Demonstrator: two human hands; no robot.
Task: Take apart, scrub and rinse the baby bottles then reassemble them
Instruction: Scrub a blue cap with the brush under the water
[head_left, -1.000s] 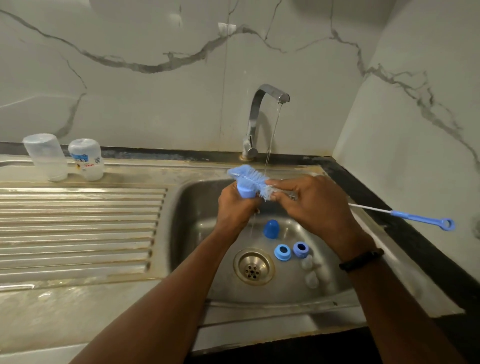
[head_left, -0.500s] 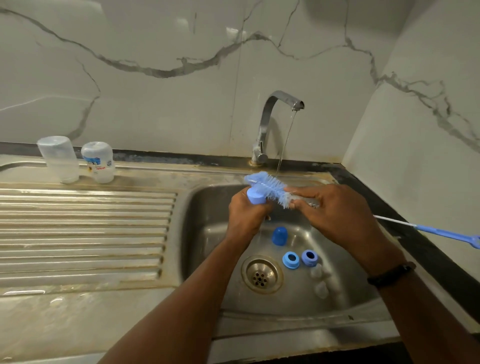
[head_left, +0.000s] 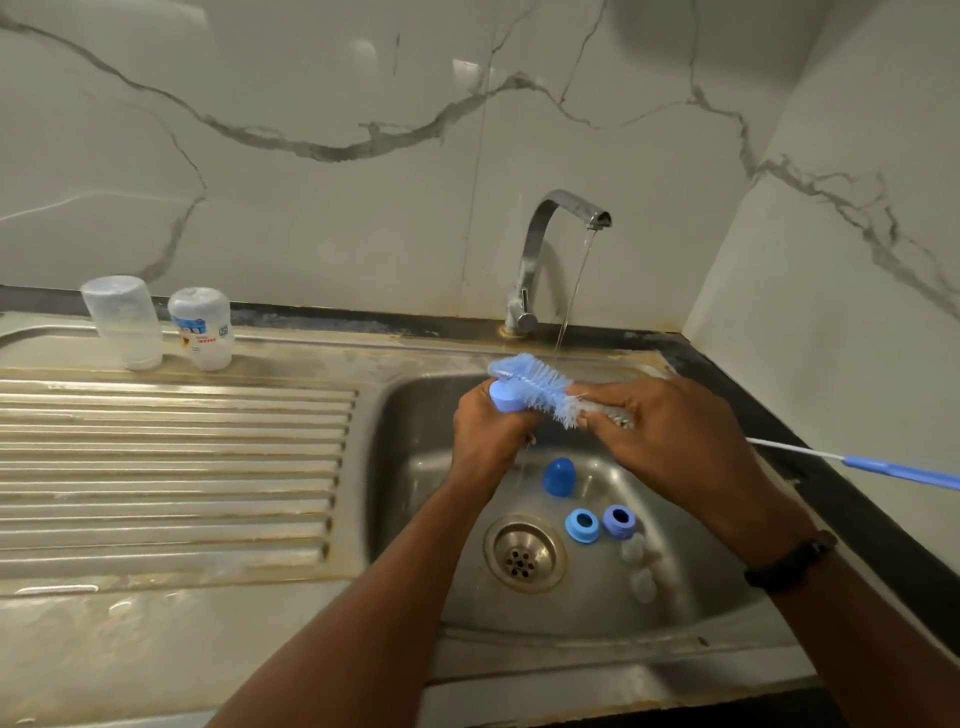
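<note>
left hand (head_left: 485, 431) curled round blue cap (head_left: 503, 397), cap at its 12 o'clock | right hand (head_left: 670, 441) pinches bottle brush (head_left: 535, 384), bristles on cap, handle trailing to 4 o'clock | sink (head_left: 415, 467) below holds second cap (head_left: 559, 476), two rings (head_left: 582, 526) | two bottles (head_left: 124, 322) upturned at 10 o'clock

a home kitchen: steel sink (head_left: 415, 415), tap (head_left: 540, 249), marble-look wall tiles (head_left: 311, 156).

Printing is being shown only on the right-hand upturned bottle (head_left: 201, 328): a blue and red label, upside down and too blurred for any word or number to be made out. No other text is being seen anywhere.
</note>
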